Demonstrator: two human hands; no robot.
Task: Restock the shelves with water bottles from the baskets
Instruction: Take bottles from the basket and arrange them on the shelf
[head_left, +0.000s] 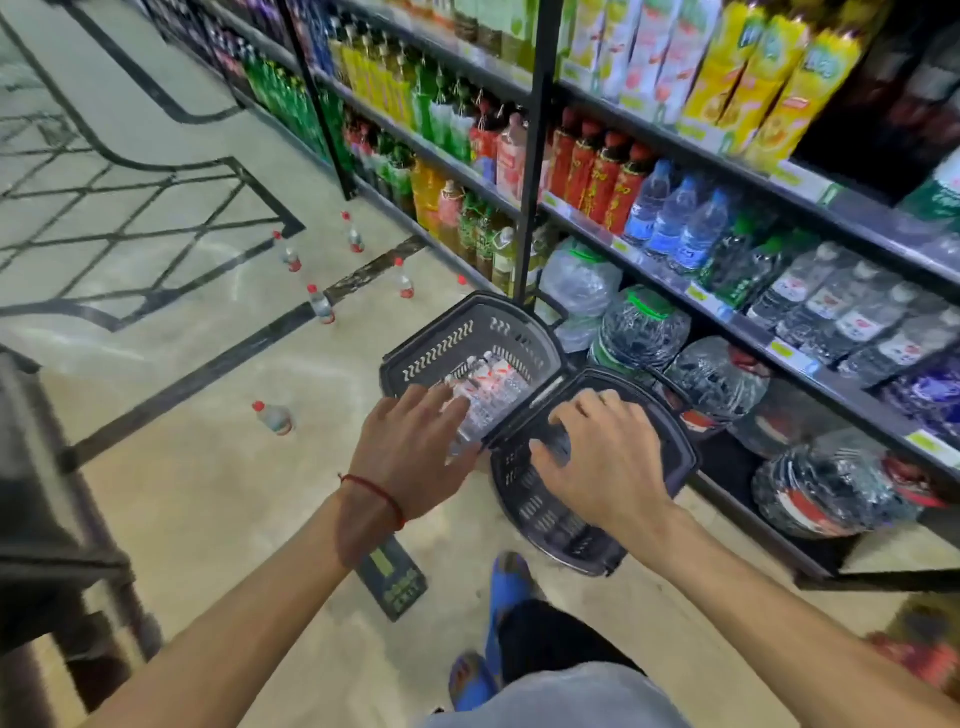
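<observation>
Both hands are down at centre frame. The left hand (415, 447), fingers straight and spread, hovers over the water bottles (488, 384) lying in the left basket (441, 348), lining up a pick. The right hand (602, 457) dips bent fingers into the right basket (550, 519); whether it grips anything, I can't tell. Both baskets sit just beside the shelves (748, 323), probably for a short reach. Loose bottles (320, 304) stand on the floor, upper left.

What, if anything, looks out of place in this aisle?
Several small red-capped bottles stand scattered across the floor, apart from the two baskets and the shelves. A dark flat object also lies on the floor by the person's feet. Nothing looks spilled or broken.
</observation>
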